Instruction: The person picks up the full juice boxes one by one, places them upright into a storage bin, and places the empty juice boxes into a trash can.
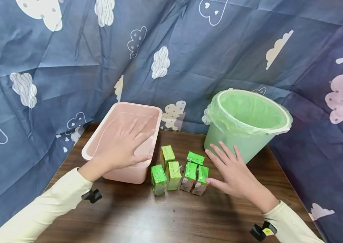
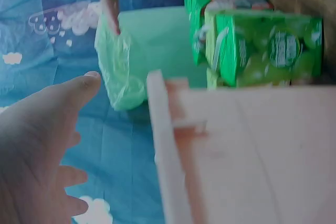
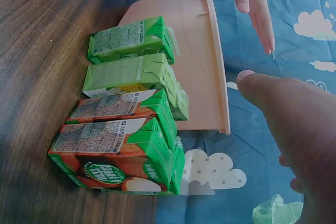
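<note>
My left hand hovers over the pink plastic tub, fingers spread and holding nothing. My right hand, also spread and holding nothing, is above the table between the juice boxes and the light green bin. Several small juice boxes stand upright in two clusters. The left cluster has a green-topped box and two yellow-green boxes, one in front and one behind. In the right cluster are three green-topped boxes with brownish-red sides, the nearest of which is close to my right thumb. Straws show on some boxes.
A translucent bag lines the bin and folds over its rim. The dark wooden table extends in front of the boxes. Blue cloth with cloud prints hangs behind and at both sides. Each wrist wears a small black camera.
</note>
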Demonstrator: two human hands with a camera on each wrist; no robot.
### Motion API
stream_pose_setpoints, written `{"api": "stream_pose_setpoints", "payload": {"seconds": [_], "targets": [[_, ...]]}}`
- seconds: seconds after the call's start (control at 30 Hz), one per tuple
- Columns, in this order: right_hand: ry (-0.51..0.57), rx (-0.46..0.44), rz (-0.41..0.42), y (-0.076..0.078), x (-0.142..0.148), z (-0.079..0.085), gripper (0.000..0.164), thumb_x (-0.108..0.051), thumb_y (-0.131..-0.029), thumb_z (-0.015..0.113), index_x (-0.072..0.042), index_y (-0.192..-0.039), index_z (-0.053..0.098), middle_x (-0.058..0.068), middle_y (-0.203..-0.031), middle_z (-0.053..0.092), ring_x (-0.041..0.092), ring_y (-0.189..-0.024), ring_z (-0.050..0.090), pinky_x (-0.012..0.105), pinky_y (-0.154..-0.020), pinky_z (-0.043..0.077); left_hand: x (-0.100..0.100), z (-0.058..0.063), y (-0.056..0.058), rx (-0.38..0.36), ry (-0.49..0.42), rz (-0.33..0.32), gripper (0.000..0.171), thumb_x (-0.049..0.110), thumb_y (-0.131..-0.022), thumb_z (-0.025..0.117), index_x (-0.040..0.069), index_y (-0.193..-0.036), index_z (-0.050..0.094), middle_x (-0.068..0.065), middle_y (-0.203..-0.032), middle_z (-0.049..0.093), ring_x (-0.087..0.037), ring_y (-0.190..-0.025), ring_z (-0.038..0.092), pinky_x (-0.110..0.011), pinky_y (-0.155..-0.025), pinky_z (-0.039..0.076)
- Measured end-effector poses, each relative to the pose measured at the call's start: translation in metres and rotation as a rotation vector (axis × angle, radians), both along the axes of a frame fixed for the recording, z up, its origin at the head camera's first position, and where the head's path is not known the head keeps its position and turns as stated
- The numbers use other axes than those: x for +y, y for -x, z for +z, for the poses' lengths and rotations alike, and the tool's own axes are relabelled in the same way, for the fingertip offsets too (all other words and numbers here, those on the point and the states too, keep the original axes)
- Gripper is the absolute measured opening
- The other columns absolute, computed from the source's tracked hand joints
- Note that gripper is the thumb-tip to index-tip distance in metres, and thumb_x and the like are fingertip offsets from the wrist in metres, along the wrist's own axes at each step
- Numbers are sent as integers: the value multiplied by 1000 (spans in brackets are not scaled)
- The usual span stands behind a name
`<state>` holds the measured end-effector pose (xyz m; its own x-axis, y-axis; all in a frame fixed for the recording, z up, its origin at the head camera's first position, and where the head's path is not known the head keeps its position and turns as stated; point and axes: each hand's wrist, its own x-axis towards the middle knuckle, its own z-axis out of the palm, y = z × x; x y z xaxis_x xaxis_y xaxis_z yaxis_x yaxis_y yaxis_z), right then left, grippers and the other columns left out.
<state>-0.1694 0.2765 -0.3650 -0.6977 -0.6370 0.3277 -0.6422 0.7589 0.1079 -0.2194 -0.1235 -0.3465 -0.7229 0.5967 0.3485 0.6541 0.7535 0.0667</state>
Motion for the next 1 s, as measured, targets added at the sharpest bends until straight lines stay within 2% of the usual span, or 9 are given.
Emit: {"api": "stream_pose_setpoints", "payload": {"seconds": [0.13,0.27,0.4,0.6,0.73,1.0], "targets": [[13,-12,-11,-1,2,-3,87,-59,-91,66,-9,-156,38,16,-160,36,43,-148,25,75,-109,20,-12,5,8,54,5,41,84,60,-91,63,20,-159,35,-19,-162,32,-45,-150,19,-70,-116,13],[41,-39,-16,-2,4,-6,88,-55,-89,69,-9,-157,37,16,-158,39,43,-146,30,74,-109,23,-24,8,15,54,-3,60,85,58,-91,64,16,-158,36,-23,-159,36,-46,-149,22,-65,-118,14],[77,-93,-20,-2,6,-12,89,-50,-88,74,-8,-157,36,15,-157,42,41,-144,34,71,-110,26,-37,9,22,-13,-14,105,84,58,-92,64,14,-158,36,-23,-159,34,-46,-149,22,-67,-117,12],[113,-159,19,2,8,-24,89,-40,-85,81,1,-153,40,17,-154,45,39,-141,40,62,-112,31,-56,12,31,-124,-15,218,84,61,-94,59,18,-161,29,-17,-166,23,-43,-152,15,-75,-113,10],[131,-209,39,3,9,-31,88,-35,-85,82,4,-152,40,18,-153,46,39,-141,41,59,-113,33,-68,14,37,-183,-35,257,83,60,-97,56,18,-162,27,-14,-168,17,-48,-151,10,-75,-113,9],[156,-286,40,7,8,-42,84,-30,-88,80,4,-153,38,20,-153,46,39,-139,43,56,-111,38,-92,8,44,-251,-109,332,82,57,-96,59,17,-161,29,-25,-164,20,-53,-149,7,-76,-112,8]]}}
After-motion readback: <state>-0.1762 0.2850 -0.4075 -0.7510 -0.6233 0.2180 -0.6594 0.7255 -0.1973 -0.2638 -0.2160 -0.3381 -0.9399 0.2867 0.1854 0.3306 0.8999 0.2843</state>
